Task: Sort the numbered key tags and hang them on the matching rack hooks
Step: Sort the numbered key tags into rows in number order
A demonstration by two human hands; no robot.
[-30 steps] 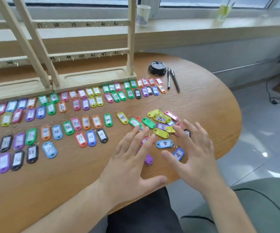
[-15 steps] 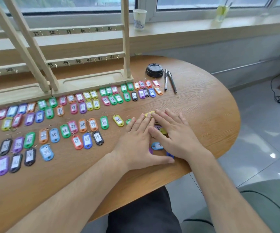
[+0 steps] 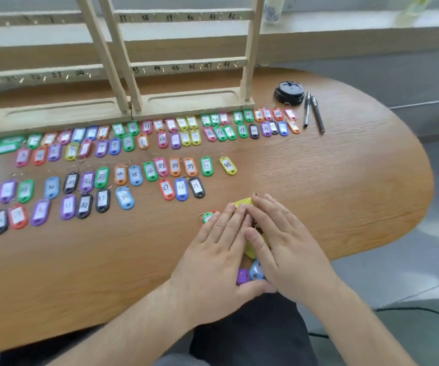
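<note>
Coloured plastic key tags (image 3: 244,202), not yet sorted, lay heaped close to the near edge of the oval wooden table (image 3: 345,194), apart from the sorted rows (image 3: 175,166) before the pale wooden rack (image 3: 192,103) at the far edge. Risk noted: a purple tag (image 3: 242,276) and a pale blue tag (image 3: 256,270) at the lip could be pushed off by any sweep toward the body. Left hand (image 3: 213,254) and right hand (image 3: 287,249) lay flat, fingers straight, pressing the heap and grasping nothing.
</note>
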